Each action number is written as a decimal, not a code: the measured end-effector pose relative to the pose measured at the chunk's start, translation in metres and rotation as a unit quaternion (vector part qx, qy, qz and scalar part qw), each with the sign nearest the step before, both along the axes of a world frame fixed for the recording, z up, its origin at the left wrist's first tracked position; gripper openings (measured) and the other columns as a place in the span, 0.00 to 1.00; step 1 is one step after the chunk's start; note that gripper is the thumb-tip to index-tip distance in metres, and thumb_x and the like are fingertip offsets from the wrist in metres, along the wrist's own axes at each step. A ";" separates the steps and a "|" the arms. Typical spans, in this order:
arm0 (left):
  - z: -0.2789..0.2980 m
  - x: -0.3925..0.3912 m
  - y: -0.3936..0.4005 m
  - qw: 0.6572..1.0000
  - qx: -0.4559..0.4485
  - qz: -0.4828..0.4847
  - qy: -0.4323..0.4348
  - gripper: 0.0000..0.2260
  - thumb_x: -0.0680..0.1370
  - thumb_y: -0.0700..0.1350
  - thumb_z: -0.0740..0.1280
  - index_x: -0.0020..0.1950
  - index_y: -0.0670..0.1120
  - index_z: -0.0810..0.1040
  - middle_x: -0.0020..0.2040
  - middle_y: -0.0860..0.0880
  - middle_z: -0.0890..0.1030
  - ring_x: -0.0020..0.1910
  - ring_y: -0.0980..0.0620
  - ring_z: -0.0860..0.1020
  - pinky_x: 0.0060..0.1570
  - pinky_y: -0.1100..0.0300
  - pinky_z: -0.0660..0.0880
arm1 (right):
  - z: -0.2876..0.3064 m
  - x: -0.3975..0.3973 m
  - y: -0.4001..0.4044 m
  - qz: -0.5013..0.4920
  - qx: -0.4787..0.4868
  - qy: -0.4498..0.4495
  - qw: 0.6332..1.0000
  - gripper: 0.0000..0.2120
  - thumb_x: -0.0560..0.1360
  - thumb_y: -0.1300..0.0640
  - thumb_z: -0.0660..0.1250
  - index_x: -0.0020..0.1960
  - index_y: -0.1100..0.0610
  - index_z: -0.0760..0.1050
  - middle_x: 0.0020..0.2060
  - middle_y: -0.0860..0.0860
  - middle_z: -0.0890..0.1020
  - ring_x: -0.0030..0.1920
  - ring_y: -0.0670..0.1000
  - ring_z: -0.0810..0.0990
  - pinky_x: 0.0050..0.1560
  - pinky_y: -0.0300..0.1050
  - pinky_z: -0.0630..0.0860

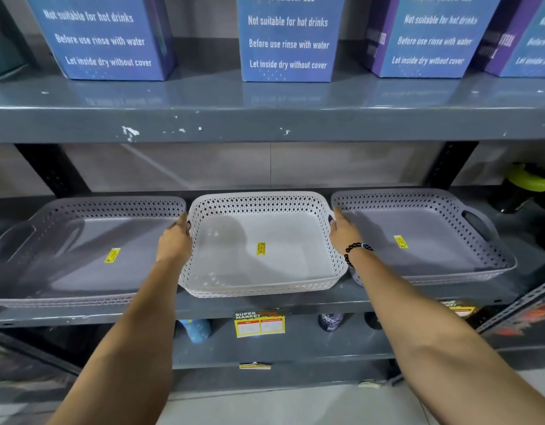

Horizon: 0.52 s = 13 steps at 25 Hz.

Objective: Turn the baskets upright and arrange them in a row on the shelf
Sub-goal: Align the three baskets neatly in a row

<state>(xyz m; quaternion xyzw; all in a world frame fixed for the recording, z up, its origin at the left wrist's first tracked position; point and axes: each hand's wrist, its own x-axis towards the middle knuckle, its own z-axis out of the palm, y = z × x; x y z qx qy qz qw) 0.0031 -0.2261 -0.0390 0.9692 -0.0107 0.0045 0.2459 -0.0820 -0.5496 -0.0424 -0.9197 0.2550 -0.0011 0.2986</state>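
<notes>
Three shallow perforated baskets stand upright side by side on the grey middle shelf [265, 305]. The white basket [234, 262] is in the centre, with a grey basket [81, 265] to its left and another grey basket [433, 256] to its right. Each has a yellow sticker on its floor. My left hand [174, 240] grips the white basket's left handle. My right hand [343, 231], with a dark bead bracelet at the wrist, grips its right handle. The fingers of both hands are hidden behind the basket's walls.
Several blue printed boxes [286, 41] stand on the shelf above. A dark bottle with a yellow-green lid [522, 188] stands at the right end of the middle shelf. Bottles [197, 329] sit on the lower shelf behind a yellow price tag [259, 323].
</notes>
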 end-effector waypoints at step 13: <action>0.001 0.016 -0.010 1.000 0.010 -0.006 0.005 0.25 0.77 0.29 0.51 0.73 0.42 0.61 0.59 0.32 0.77 0.56 0.33 0.76 0.52 0.44 0.74 | -0.008 0.018 -0.011 0.024 -0.026 0.009 0.999 0.28 0.79 0.68 0.50 0.77 0.59 0.48 0.27 0.51 0.65 0.27 0.47 0.63 0.25 0.38 0.57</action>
